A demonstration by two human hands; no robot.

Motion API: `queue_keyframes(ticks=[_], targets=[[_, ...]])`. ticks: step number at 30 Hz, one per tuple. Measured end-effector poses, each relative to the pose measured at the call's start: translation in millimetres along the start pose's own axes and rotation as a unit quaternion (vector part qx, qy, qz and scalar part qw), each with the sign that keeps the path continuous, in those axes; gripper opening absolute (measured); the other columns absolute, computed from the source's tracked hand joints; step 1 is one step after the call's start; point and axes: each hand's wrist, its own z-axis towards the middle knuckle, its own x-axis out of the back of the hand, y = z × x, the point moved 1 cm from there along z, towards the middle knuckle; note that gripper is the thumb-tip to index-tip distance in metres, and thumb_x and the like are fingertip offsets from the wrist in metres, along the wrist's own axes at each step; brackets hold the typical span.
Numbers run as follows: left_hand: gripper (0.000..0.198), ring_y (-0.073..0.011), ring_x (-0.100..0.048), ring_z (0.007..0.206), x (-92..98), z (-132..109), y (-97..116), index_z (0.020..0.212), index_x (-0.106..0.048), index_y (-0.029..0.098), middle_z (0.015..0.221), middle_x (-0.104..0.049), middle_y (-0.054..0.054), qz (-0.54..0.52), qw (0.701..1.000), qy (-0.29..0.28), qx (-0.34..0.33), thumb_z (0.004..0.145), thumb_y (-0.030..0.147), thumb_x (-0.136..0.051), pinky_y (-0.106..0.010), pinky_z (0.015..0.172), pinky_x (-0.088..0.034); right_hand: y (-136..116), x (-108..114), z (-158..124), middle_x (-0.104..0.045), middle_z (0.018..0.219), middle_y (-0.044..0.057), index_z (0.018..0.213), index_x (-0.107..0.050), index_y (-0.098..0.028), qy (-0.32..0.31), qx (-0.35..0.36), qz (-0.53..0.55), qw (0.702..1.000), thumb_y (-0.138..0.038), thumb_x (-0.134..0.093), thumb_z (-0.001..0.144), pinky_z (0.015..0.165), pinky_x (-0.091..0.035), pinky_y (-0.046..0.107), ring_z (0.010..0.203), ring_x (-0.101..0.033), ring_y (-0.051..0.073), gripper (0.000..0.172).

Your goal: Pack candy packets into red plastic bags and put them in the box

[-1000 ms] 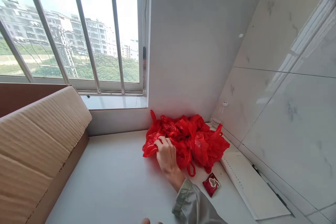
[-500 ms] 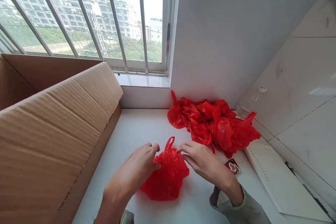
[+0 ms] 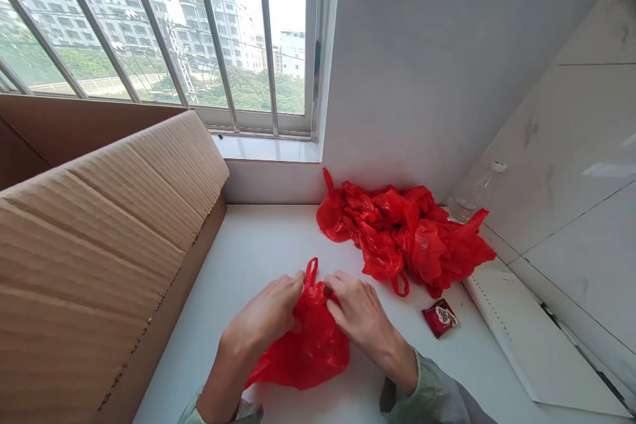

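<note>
A single red plastic bag [image 3: 308, 348] lies on the white counter [image 3: 258, 245] in front of me. My left hand [image 3: 268, 318] pinches its left top edge, fingers closed on the plastic. On the right side of the bag's mouth, my right hand [image 3: 358, 311] grips the plastic too, just below the handle loop that sticks up between the hands. A heap of more red plastic bags [image 3: 402, 228] sits behind, near the wall corner, apart from both hands.
A large open cardboard box [image 3: 99, 225] fills the left side, its flap leaning over the counter edge. A small red packet [image 3: 440, 317] lies right of my hands. A white sheet [image 3: 527, 344] and a clear bottle [image 3: 472, 202] rest along the tiled right wall. A barred window is behind.
A second ago only my right hand was at the heap. One bag came out toward me, and both hands have now closed on its mouth.
</note>
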Motion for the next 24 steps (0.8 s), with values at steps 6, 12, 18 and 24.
queue_keyframes(ticks=[6, 12, 18, 24], targets=[[0.006, -0.0170, -0.048, 0.079, 23.6, -13.0, -0.3, 0.082, -0.045, 0.023, 0.077, -0.050, 0.003, -0.053, 0.996, 0.065, -0.035, 0.078, 0.018, -0.044, -0.026, 0.064, -0.036, 28.0, 30.4, -3.9, -0.052, 0.066, -0.003, 0.070, -0.044, -0.020, 0.015, -0.019, 0.091, 0.996, -0.004, -0.045, 0.076, 0.059, -0.028, 0.025, 0.062, -0.046, 0.012, 0.017], [0.016, -0.0146, -0.034, 0.065, 40.0, -13.8, -9.5, 0.069, -0.030, 0.022, 0.069, -0.044, 0.005, -0.048, 0.992, 0.072, -0.089, 0.080, 0.015, -0.040, -0.028, 0.059, -0.028, 58.0, 62.6, -14.7, -0.049, 0.063, -0.005, 0.069, -0.048, -0.020, -0.057, -0.035, 0.096, 0.993, -0.007, -0.049, 0.076, 0.056, -0.027, 0.024, 0.059, -0.041, 0.011, 0.014], [0.014, -0.0160, -0.045, 0.069, 30.0, -7.1, -15.0, 0.070, -0.041, 0.022, 0.072, -0.051, 0.003, -0.034, 0.996, 0.048, -0.072, 0.083, 0.018, -0.044, -0.028, 0.062, -0.034, 51.6, 74.6, -19.7, -0.067, 0.096, 0.002, 0.099, -0.066, -0.022, -0.002, -0.004, 0.066, 0.998, -0.016, -0.062, 0.086, 0.073, -0.042, 0.028, 0.087, -0.060, 0.017, 0.015], [0.041, -0.0239, -0.052, 0.109, 14.0, -8.3, 1.6, 0.121, -0.047, 0.027, 0.115, -0.055, -0.004, -0.021, 0.994, 0.079, -0.068, 0.082, 0.019, -0.057, -0.034, 0.086, -0.042, 12.7, 45.6, -1.6, -0.060, 0.127, 0.008, 0.123, -0.060, -0.022, 0.075, 0.158, 0.102, 0.979, -0.011, -0.057, 0.092, 0.102, -0.044, 0.039, 0.121, -0.052, 0.023, 0.033]])
